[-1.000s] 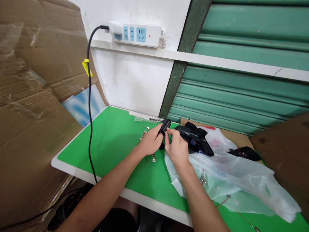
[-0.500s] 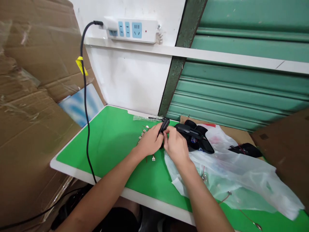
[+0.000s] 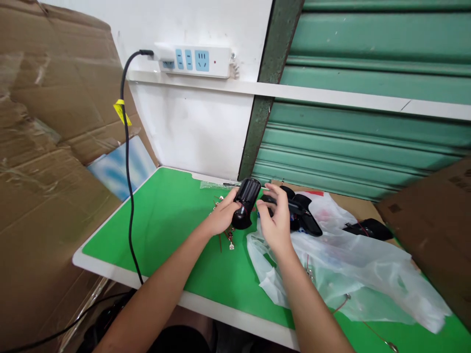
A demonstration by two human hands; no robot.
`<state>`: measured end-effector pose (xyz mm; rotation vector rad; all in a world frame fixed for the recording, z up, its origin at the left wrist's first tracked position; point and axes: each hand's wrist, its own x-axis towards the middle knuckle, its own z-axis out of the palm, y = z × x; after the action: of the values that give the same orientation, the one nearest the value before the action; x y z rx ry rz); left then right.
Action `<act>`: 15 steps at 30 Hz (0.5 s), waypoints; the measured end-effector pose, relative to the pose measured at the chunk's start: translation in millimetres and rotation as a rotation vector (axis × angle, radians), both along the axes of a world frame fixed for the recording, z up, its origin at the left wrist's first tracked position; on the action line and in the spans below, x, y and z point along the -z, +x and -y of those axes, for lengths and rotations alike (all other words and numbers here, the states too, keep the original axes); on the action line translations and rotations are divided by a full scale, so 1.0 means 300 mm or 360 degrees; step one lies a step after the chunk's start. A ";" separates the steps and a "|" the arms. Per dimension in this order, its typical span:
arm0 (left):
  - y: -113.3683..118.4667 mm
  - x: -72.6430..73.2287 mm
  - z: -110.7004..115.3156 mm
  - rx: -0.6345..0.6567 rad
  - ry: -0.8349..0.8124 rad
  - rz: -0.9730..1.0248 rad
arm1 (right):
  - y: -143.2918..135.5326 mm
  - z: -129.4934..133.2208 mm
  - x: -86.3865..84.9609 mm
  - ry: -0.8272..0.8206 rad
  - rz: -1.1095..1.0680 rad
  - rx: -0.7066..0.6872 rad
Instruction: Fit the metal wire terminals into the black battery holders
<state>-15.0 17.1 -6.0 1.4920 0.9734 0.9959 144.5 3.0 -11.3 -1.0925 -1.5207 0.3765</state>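
Note:
My left hand (image 3: 223,214) grips a black plastic housing (image 3: 247,194) with long hollows like a battery compartment; a thin red wire shows near my thumb. Its open side faces up toward me. To the right of it, my right hand (image 3: 274,213) is apart from the housing, fingers spread and curved, holding nothing. Behind that hand lie black plastic parts (image 3: 308,220) in a heap. Small metal contact pieces with red wires (image 3: 231,246) are scattered on the green table mat (image 3: 154,220), partly hidden by my left hand.
A crumpled translucent plastic bag (image 3: 353,274) covers the table's right side, with loose wired contacts (image 3: 390,346) by it. Another black part (image 3: 370,229) lies at the far right. A black cable (image 3: 128,186) hangs from a wall power strip (image 3: 206,61). Cardboard (image 3: 47,196) stands at left.
The black housing has been turned so its hollowed side shows. My right hand has let go of it and moved right, its fingers opening. The view has shifted slightly.

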 end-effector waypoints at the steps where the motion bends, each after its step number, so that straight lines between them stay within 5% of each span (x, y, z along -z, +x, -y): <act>1: -0.002 0.002 0.000 0.0045 -0.0023 0.0016 | 0.006 -0.003 -0.002 -0.0099 -0.0091 -0.0101; 6: -0.002 0.002 0.014 0.0178 -0.0030 -0.0128 | 0.022 0.009 -0.025 -0.0520 -0.0253 -0.0501; 15: -0.001 -0.001 0.023 0.0195 0.0083 -0.0310 | 0.022 0.027 -0.042 -0.0558 -0.0187 -0.0542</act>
<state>-15.2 10.3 -5.7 1.6951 0.9857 0.8049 151.0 -5.0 1.4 -1.0537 -1.5715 0.9551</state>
